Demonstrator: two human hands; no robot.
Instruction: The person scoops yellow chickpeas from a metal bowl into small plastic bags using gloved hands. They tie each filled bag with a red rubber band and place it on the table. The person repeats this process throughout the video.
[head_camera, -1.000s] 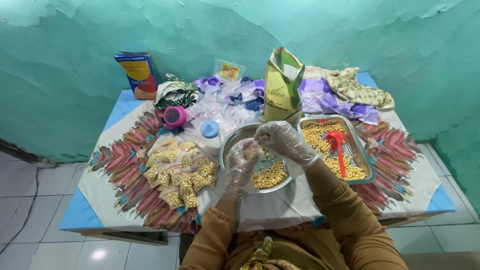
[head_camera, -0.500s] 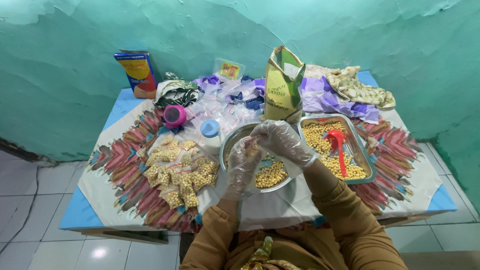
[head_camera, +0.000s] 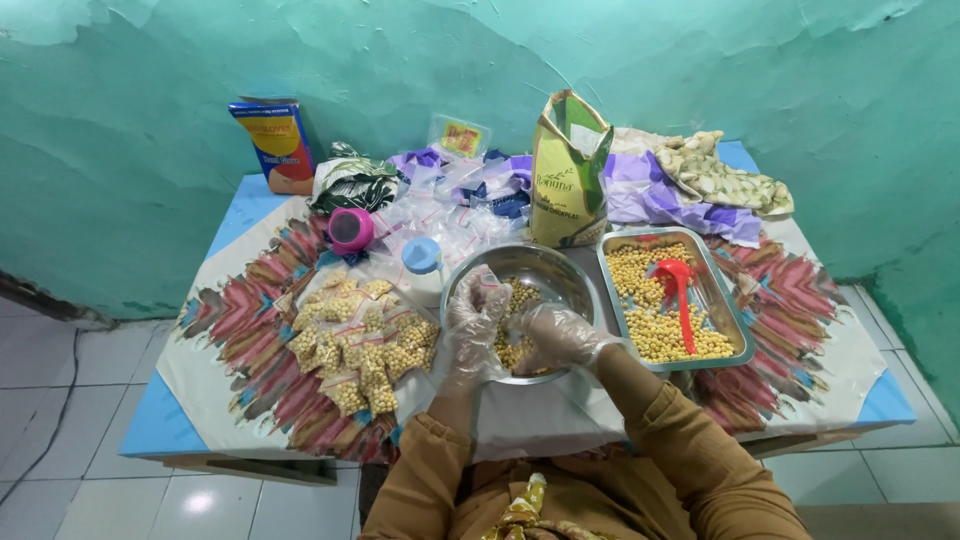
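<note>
Both my hands wear thin clear plastic gloves and reach into a round steel bowl (head_camera: 560, 268) that holds yellow puffed snacks. My left hand (head_camera: 474, 318) holds a small clear plastic bag (head_camera: 487, 288) at the bowl's left rim. My right hand (head_camera: 556, 338) is down among the snacks at the bowl's near side, fingers curled over them. A pile of several small filled snack bags (head_camera: 362, 338) lies just left of the bowl.
A rectangular steel tray (head_camera: 722, 310) of snacks with a red scoop (head_camera: 678, 285) sits right of the bowl. Behind are an olive-green bag (head_camera: 570, 175), empty clear bags (head_camera: 440, 215), a pink jar (head_camera: 351, 230), a blue-capped bottle (head_camera: 423, 262), a blue box (head_camera: 274, 145) and folded cloths (head_camera: 690, 180).
Both hands have dropped from above the bowl down into it; the right hand now rests in the snacks and the left holds the small bag at the rim.
</note>
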